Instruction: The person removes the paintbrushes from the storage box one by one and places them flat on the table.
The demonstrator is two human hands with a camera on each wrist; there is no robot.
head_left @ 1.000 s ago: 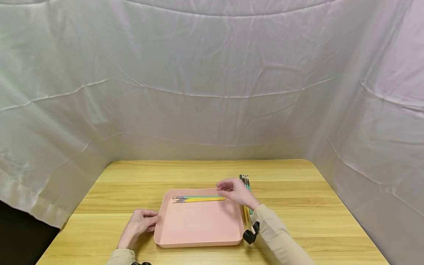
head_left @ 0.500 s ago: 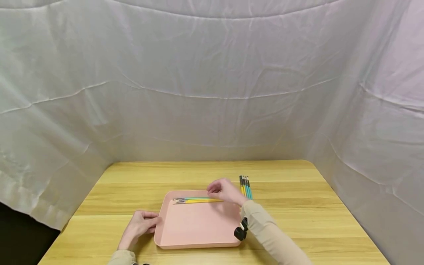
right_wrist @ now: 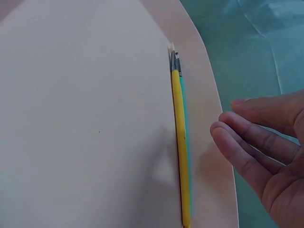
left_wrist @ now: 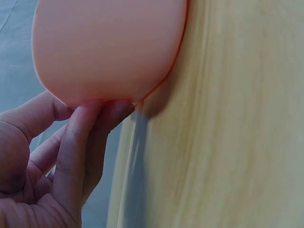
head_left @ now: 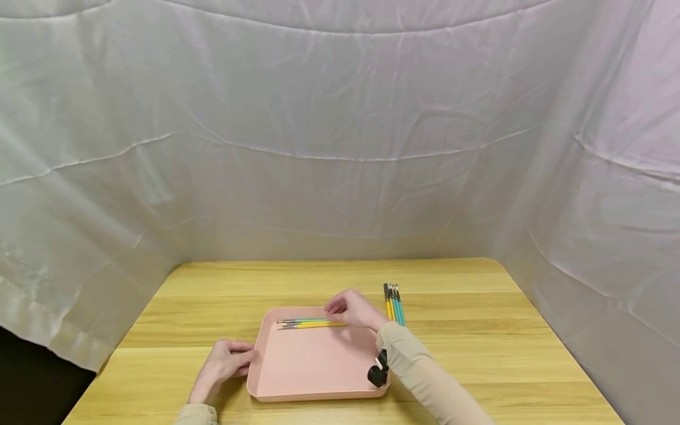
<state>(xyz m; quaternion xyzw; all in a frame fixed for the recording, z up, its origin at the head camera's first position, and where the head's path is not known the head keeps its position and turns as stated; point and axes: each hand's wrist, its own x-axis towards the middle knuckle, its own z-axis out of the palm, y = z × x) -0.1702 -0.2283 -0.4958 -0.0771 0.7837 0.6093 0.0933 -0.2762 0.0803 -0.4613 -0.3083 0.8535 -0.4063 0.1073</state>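
A shallow pink tray (head_left: pixel 319 366) lies on the wooden table. My left hand (head_left: pixel 223 363) pinches its left edge; the left wrist view has the fingers (left_wrist: pixel 76 152) right at the rim. Inside the tray, along its far side, lie yellow and turquoise paintbrushes (head_left: pixel 305 324), bristles toward the left. My right hand (head_left: pixel 353 310) is over the far wall and hides their handle ends in the head view. In the right wrist view its fingers (right_wrist: pixel 242 154) are loosely bent beside a yellow paintbrush (right_wrist: pixel 181 142), holding nothing.
Several more yellow and turquoise paintbrushes (head_left: pixel 394 304) lie side by side right of the tray, partly hidden by the right forearm. Grey cloth (head_left: pixel 340 195) hangs behind and beside the table (head_left: pixel 478 354).
My right hand has moved left along the paintbrushes over the tray's far side, uncovering more of the brushes on the table. My left hand stays at the tray's edge.
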